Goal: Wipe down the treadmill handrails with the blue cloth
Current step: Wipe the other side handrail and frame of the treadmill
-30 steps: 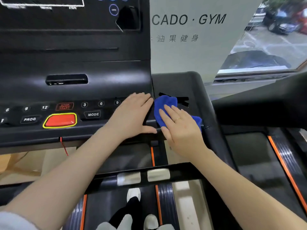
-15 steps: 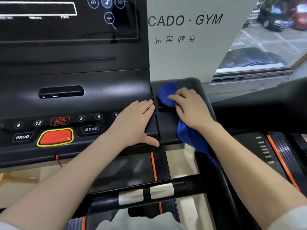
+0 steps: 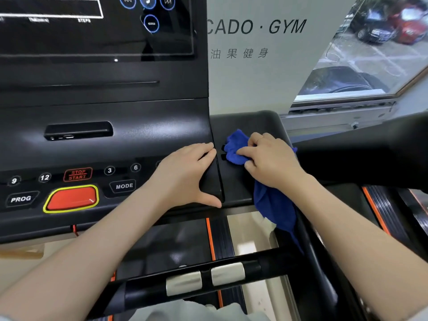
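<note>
The right hand [image 3: 271, 159] grips the blue cloth [image 3: 273, 205], its fingers curled round a bunched part of it and pressing that part onto the black handrail shoulder [image 3: 245, 121] just right of the treadmill console [image 3: 104, 117]. A thin ring [image 3: 260, 137] shows on one of the curled fingers. The bunched end of the cloth sticks out past the fingertips toward the console, covering part of a dark slot in the shoulder, while the rest trails under the palm and hangs over the shoulder's near edge, down toward the side rail below.

The left hand [image 3: 187, 174] lies flat at the console's right edge, fingers straight and together, thumb spread along the near edge; it holds nothing. Its fingertips reach the seam between console and shoulder, just beside the cloth but not touching it.

On the console's near edge, left of this hand, sit a red button with a yellow rim [image 3: 71, 199], a MODE key [image 3: 124, 186], a STOP/START key [image 3: 77, 174], a PROG key [image 3: 20, 199] and round number keys. Above them is a dark recessed port [image 3: 78, 130], and higher up a blurred display with blue circular icons [image 3: 148, 10].

Nearer the person, a black crossbar [image 3: 143, 295] with two silver sensor plates [image 3: 206, 278] runs across the view, the treadmill belt [image 3: 171, 246] below it. Behind the shoulder stands a white wall with grey lettering [image 3: 257, 26]; a window [image 3: 379, 42] at the upper right shows parked cars.
</note>
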`<state>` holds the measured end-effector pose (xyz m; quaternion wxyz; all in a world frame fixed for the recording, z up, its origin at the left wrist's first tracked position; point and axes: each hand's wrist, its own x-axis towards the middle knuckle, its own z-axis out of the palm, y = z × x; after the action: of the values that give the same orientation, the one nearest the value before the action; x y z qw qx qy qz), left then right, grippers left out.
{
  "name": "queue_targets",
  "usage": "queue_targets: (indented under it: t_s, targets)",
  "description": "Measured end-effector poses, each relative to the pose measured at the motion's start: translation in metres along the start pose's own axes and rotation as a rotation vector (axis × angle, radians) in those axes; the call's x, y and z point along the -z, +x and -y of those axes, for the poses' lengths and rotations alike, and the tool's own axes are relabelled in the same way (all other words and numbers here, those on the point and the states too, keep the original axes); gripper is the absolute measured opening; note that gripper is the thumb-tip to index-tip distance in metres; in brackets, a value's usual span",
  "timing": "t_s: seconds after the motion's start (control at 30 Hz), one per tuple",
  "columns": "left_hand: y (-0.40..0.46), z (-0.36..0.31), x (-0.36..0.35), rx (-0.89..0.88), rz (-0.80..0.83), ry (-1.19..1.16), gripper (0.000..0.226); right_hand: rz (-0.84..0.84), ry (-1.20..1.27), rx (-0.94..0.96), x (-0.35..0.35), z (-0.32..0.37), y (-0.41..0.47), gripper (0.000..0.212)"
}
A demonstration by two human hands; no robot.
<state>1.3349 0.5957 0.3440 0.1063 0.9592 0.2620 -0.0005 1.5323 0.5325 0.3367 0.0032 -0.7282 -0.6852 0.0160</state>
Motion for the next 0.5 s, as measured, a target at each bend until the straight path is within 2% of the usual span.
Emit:
queue_targets:
  t_s: [0.2, 0.27, 0.4, 0.47, 0.5]
  targets:
    - [0.0, 0.006, -0.005, -0.015, -0.037, -0.011, 0.113, -0.052, 0.209, -0.324, 0.001, 0.003, -0.008, 0.025]
    - [0.001, 0.007, -0.006, -0.013, -0.051, 0.001, 0.109, -0.035, 0.23, -0.312, 0.002, 0.006, -0.006, 0.024]
    - [0.007, 0.012, -0.003, -0.044, -0.076, 0.027, 0.09, 0.02, 0.186, -0.163, -0.003, 0.021, 0.009, 0.029]
    - [0.012, 0.016, 0.0, -0.066, -0.084, 0.035, 0.081, -0.047, 0.237, -0.179, -0.01, 0.022, 0.012, 0.029]
    - [0.015, 0.017, 0.002, -0.069, -0.088, 0.041, 0.078, -0.135, 0.327, -0.231, -0.011, 0.021, 0.013, 0.03]
